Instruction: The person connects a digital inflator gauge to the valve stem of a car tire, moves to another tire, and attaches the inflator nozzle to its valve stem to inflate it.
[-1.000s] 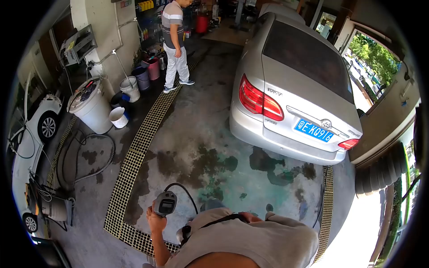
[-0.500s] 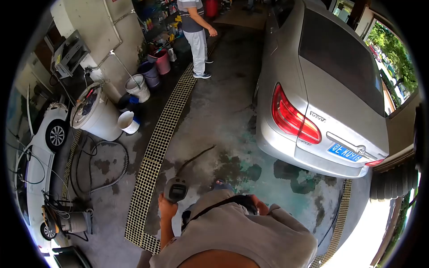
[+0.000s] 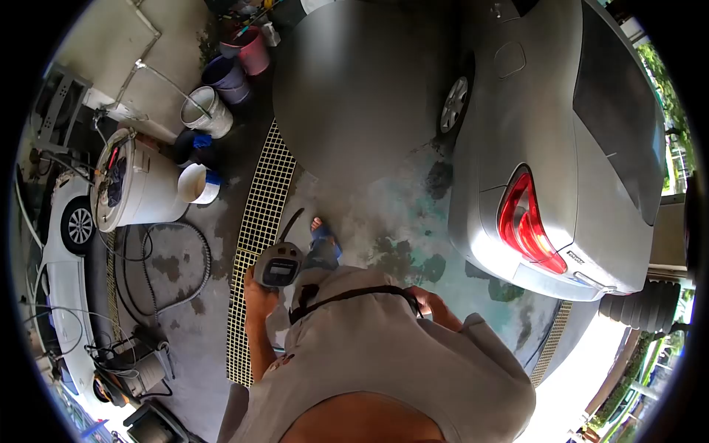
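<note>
My left hand [image 3: 259, 297] is closed round the grip of a grey handheld power tool [image 3: 279, 267] with a rounded body and a dark panel on top. A thin dark strip [image 3: 292, 224] shows beyond the tool; whether it is attached, I cannot tell. At my waist, my right hand [image 3: 427, 301] has its fingers curled beside a black strap [image 3: 354, 297]. Something small and pale shows by those fingers, but what they hold is hidden. My foot in a blue sandal [image 3: 323, 235] is on the wet floor between the grating and the silver car [image 3: 543, 133].
A yellowish floor grating [image 3: 258, 214] runs along my left. Beyond it are a large white tub [image 3: 159, 184], a small white bucket [image 3: 193, 184] and a coiled hose [image 3: 207, 258]. A white car [image 3: 68, 288] stands far left. A blurred grey patch hides the floor ahead.
My view has shifted forward and down, so the silver car's side and wheel now show. The tool stays in my left hand. The person standing ahead is no longer visible.
</note>
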The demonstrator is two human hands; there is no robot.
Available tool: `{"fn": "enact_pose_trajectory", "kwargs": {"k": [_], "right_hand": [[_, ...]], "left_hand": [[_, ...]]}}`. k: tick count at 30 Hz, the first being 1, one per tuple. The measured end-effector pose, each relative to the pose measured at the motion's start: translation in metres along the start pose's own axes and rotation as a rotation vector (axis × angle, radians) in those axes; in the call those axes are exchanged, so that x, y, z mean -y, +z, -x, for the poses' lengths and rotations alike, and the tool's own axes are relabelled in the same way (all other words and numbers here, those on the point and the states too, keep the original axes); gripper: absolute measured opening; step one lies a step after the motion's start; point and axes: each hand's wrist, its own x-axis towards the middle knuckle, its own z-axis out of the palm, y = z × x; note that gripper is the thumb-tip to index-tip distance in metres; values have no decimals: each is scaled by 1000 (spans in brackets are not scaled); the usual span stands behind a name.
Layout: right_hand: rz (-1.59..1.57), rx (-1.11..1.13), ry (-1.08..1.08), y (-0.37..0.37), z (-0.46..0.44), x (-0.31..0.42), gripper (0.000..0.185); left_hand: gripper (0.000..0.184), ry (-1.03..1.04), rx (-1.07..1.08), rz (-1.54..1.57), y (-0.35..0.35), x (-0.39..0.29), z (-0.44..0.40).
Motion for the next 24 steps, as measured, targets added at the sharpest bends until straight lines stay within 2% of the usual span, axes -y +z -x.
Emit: {"fn": "enact_pose_trajectory", "kwargs": {"k": [2, 6, 8, 10, 12, 14, 17, 18, 21, 23, 24], "right_hand": [[65, -175, -150, 66, 50, 37, 25], [58, -236, -366, 93, 34, 58, 20], [-77, -235, -348, 98, 32, 55, 19], [-349, -218, -299, 102, 16, 70, 20], [-345, -260, -336, 104, -1, 92, 21], [-433, -240, -366, 121, 10, 130, 22], [-320, -313, -388, 136, 26, 205, 23], [-397, -196, -401, 129, 18, 226, 23], [-593, -48, -374, 100, -16, 297, 24], [-92, -241, -615, 84, -2, 360, 21], [-242, -168, -551, 78, -17, 388, 18]], "left_hand": [[69, 149, 42, -150, -1, 0, -81], [78, 334, 245, -245, -22, -44, -227], [51, 418, 295, -236, -27, -86, -292], [81, 534, 386, -234, -19, -117, -360], [83, 622, 409, -343, -6, -160, -420], [86, 696, 434, -425, 11, -195, -468], [88, 794, 450, -493, 43, -242, -539], [89, 806, 462, -514, 52, -256, -560], [91, 849, 510, -610, 83, -287, -617], [91, 861, 533, -679, 96, -305, -652], [91, 865, 545, -712, 99, -315, -669]]}}
